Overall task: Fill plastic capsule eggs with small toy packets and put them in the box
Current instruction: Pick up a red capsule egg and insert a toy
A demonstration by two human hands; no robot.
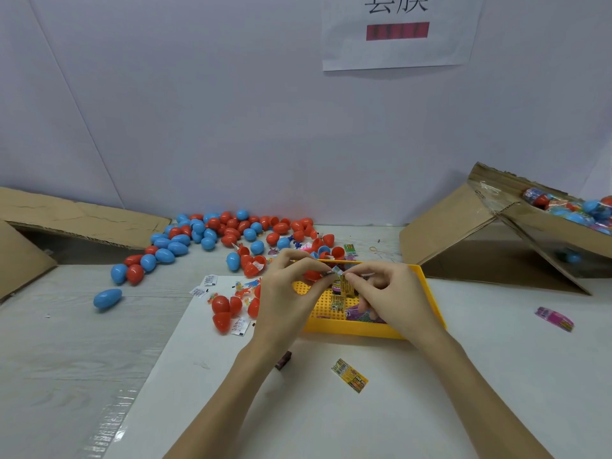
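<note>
While both hands meet over the yellow tray [430,293], they pinch one small packet [337,271] between them: the left hand [288,293] has it by thumb and fingertips on one end, the right hand [387,293] by the other. The packet is tiny, crinkly, with a bluish-white bit up top and a yellow printed part hanging below. Honestly it's too small to read, and it might be two packets held together, can't say for sure.

More packets [359,314] lie in the tray, purple and yellow ones, half hidden behind the right hand. One yellow packet [350,375] lies alone on the white sheet [331,419] near the forearms, and a pink one [554,319] is well off to the right.

Eggs [231,233] are heaped along the back wall, red and blue mixed, with one blue egg [107,298] off by itself at left. A few red halves [222,311] sit open just left of the left hand, with white slips beside them.

The box [543,223] at right is tipped up and cut off by the edge; some filled eggs show inside. Another cardboard box [66,220] at left is cropped too.
</note>
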